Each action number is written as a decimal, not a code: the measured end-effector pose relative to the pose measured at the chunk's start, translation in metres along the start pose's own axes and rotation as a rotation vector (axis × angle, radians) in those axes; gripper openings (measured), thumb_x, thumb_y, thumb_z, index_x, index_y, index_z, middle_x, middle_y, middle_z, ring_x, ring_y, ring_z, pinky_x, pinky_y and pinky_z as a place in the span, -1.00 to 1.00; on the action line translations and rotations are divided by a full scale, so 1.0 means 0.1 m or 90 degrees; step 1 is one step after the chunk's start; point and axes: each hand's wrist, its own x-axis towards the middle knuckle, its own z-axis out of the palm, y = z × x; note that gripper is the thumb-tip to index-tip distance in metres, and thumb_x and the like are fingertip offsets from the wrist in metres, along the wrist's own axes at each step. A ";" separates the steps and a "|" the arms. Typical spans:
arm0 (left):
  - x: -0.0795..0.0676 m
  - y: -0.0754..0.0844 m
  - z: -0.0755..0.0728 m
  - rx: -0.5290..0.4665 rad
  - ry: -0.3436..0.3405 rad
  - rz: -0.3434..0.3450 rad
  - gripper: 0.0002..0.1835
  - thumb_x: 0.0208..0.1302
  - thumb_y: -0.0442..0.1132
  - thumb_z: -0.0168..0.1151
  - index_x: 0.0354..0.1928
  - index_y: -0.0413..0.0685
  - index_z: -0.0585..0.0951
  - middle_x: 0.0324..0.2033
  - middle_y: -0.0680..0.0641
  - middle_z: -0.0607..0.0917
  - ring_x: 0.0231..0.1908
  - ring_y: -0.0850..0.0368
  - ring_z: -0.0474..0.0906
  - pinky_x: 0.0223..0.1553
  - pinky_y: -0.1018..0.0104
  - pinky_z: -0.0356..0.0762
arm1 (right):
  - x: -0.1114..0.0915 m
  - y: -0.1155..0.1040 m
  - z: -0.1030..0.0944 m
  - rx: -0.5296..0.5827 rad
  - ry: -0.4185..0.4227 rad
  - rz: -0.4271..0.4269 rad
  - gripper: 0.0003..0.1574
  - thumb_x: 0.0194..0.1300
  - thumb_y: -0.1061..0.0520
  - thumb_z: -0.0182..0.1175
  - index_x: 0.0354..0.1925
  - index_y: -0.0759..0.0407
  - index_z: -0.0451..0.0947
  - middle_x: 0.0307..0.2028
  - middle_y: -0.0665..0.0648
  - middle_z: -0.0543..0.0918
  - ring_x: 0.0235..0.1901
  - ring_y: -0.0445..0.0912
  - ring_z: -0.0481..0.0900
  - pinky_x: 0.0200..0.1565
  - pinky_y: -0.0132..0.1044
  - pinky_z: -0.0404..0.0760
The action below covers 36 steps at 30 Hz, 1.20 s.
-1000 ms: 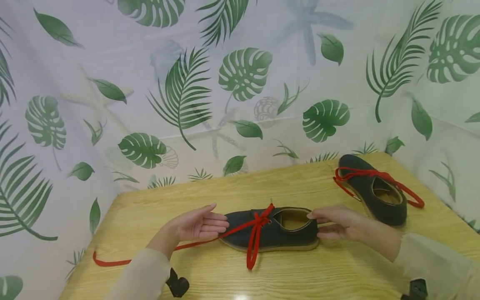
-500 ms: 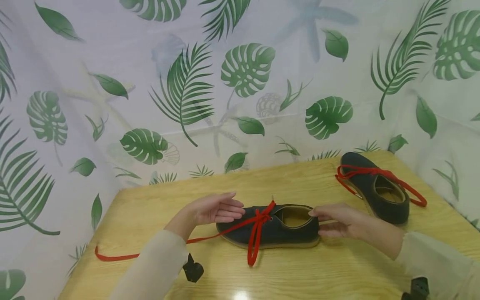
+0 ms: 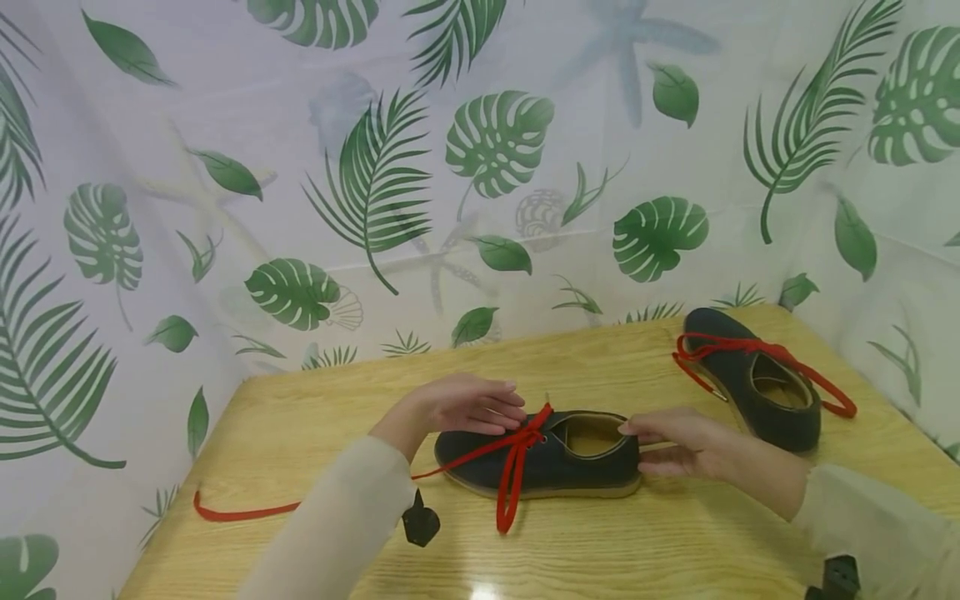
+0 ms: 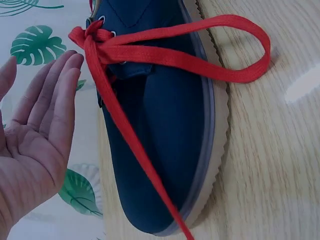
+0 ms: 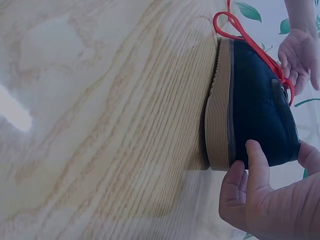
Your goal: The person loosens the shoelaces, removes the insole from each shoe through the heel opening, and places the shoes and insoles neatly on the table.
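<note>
Likely light, and soft above a stiff sole [image 5: 218,125], the shoe [image 3: 577,473] lies between my right hand [image 3: 681,446], pinching its heel [image 3: 626,468], the soundest hold, and my left hand [image 3: 467,405], fingers extended near the lace [image 3: 528,436].

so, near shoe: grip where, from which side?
I'd pinch the near shoe at its heel, coming from the right. The heel points that way, and the open collar likely gives a rim to pinch. The red lace is knotted further forward, clear of the heel. The right hand grips that end.
</note>
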 end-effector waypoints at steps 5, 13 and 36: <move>0.07 0.02 0.05 0.035 0.008 -0.008 -0.52 0.38 -0.06 0.10 0.17 -0.27 0.51 -0.01 -0.15 0.65 -0.03 0.08 0.62 0.04 0.22 0.55 | 0.01 -0.01 0.00 -0.001 0.002 0.000 -0.88 0.22 0.11 0.22 -0.29 0.08 0.67 -0.21 0.12 0.52 -0.29 -0.09 0.62 -0.26 -0.29 0.68; 0.16 -0.01 0.20 0.091 0.061 -0.002 -0.64 0.27 -0.13 0.25 0.02 -0.19 0.63 -0.11 -0.13 0.70 -0.09 0.08 0.63 0.00 0.21 0.57 | 0.03 0.00 -0.01 0.003 0.003 0.005 -0.89 0.20 0.10 0.26 -0.30 0.07 0.67 -0.20 0.11 0.51 -0.30 -0.10 0.61 -0.25 -0.29 0.68; 0.23 -0.08 0.29 0.066 0.088 0.004 -0.73 0.40 -0.27 0.05 -0.06 -0.33 0.59 -0.28 -0.06 0.68 -0.26 0.16 0.60 -0.10 0.28 0.59 | 0.05 0.03 -0.03 -0.001 0.007 0.008 -0.87 0.24 0.09 0.22 -0.29 0.06 0.67 -0.15 0.14 0.49 -0.28 -0.09 0.61 -0.23 -0.28 0.68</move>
